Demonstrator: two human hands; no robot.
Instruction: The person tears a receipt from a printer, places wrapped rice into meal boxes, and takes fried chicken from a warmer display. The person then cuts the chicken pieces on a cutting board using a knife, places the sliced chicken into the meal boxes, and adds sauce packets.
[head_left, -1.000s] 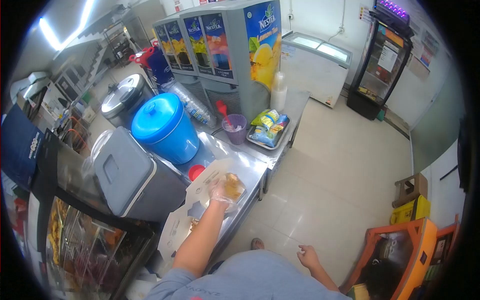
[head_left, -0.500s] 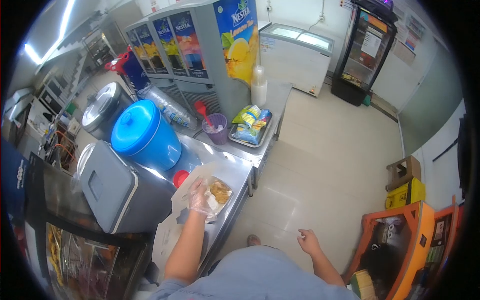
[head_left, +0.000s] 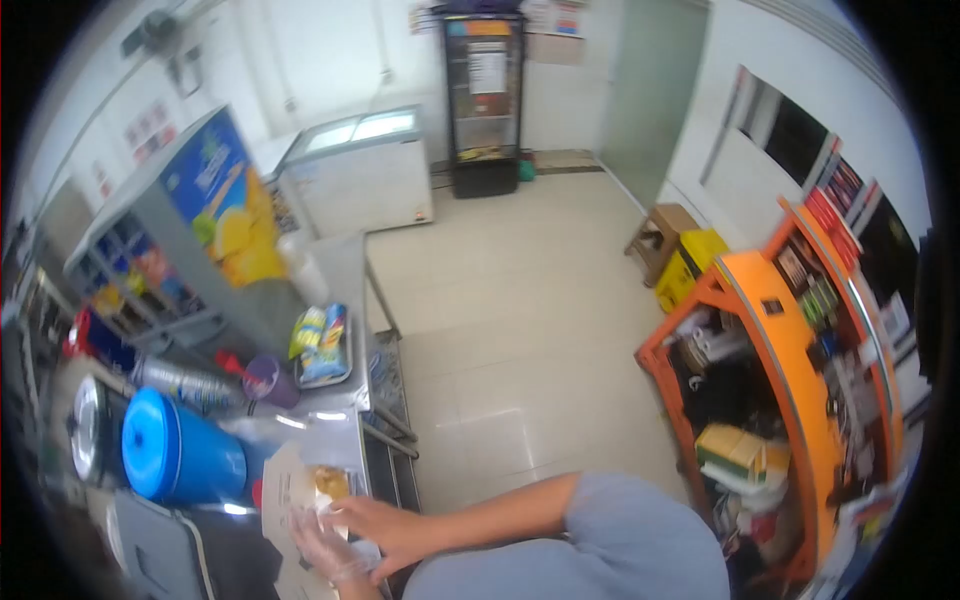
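Note:
My left hand, in a clear plastic glove, is over the open cardboard box. Its fingers are blurred and partly covered by my right hand, so their grip is unclear. My bare right hand reaches across from the right. Its fingers are stretched out over the gloved hand, with the thumb apart near the glove's cuff; whether they pinch the plastic cannot be made out. Golden-brown food that looks fried sits in the box, just beyond my fingertips.
Left of the box stand a blue lidded drum and a grey cooler. Further along the steel table are a purple cup, a tray of snack packets and a drink dispenser. An orange shelf unit stands right.
My right hand has come from my right side over to the gloved left hand. The view has swung right, so the table sits further left.

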